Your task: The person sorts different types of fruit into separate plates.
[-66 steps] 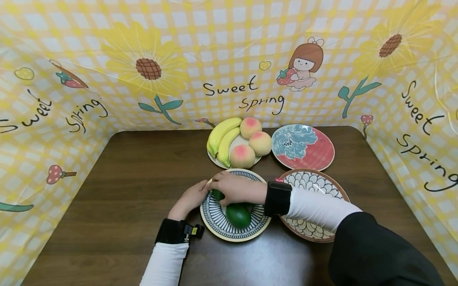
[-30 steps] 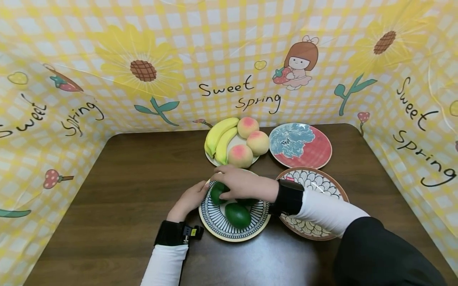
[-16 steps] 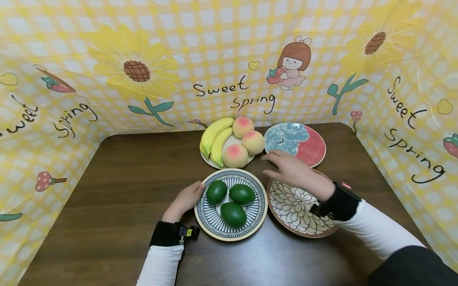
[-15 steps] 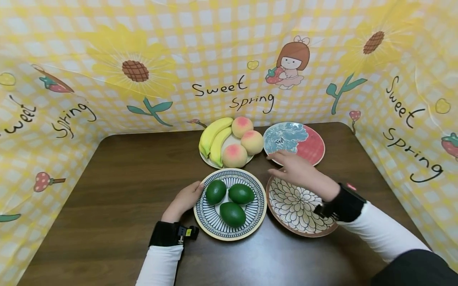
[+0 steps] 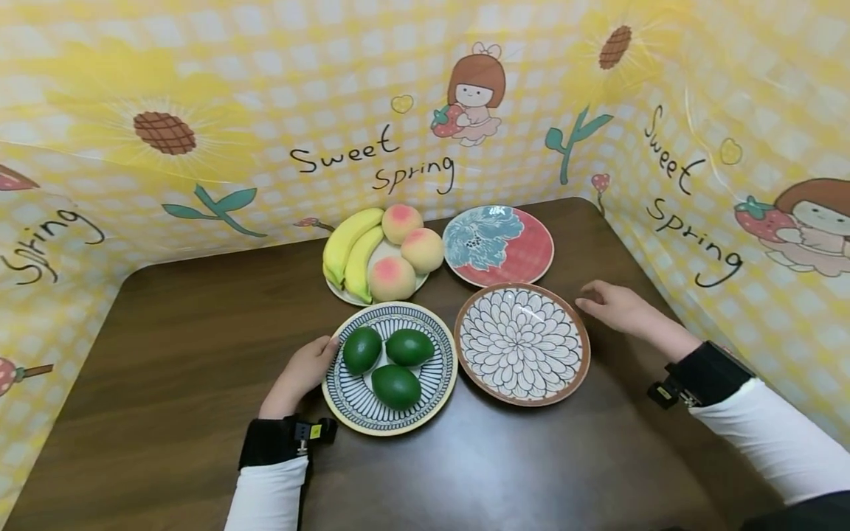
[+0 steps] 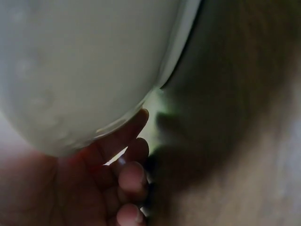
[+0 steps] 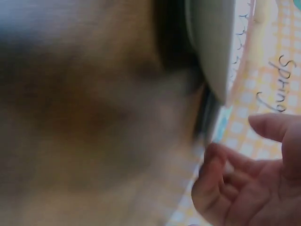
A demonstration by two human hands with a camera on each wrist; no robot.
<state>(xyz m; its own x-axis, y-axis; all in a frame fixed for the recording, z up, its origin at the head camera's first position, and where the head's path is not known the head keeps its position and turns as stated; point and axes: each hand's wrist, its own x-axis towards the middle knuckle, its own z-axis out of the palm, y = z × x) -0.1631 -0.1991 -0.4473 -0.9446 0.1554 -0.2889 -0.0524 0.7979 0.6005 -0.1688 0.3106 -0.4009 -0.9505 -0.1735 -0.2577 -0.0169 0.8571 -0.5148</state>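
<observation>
My left hand [image 5: 305,370] grips the left rim of a blue-and-white patterned plate [image 5: 392,422]. Its thumb lies on the rim, and in the left wrist view the fingers [image 6: 133,179] curl below the plate's pale underside [image 6: 89,61]. Three dark green avocados lie on that plate: one at the left [image 5: 362,350], one at the right [image 5: 409,347] and one in front [image 5: 396,387]. Just right of a brown-rimmed plate with a petal pattern [image 5: 522,344], my right hand [image 5: 619,307] hovers with loosely bent fingers, holding nothing.
Behind, a small plate [image 5: 423,279] bears two bananas [image 5: 352,247] and three peaches [image 5: 392,278]. A red plate with a blue flower [image 5: 531,247] stands beside it. Yellow checked cloth [image 5: 265,96] walls the brown table [image 5: 186,354] at the back and sides.
My right hand let go of an avocado, lifted off the left plate and moved right past the brown-rimmed plate. My left hand stayed at its rim. The head view has swung right.
</observation>
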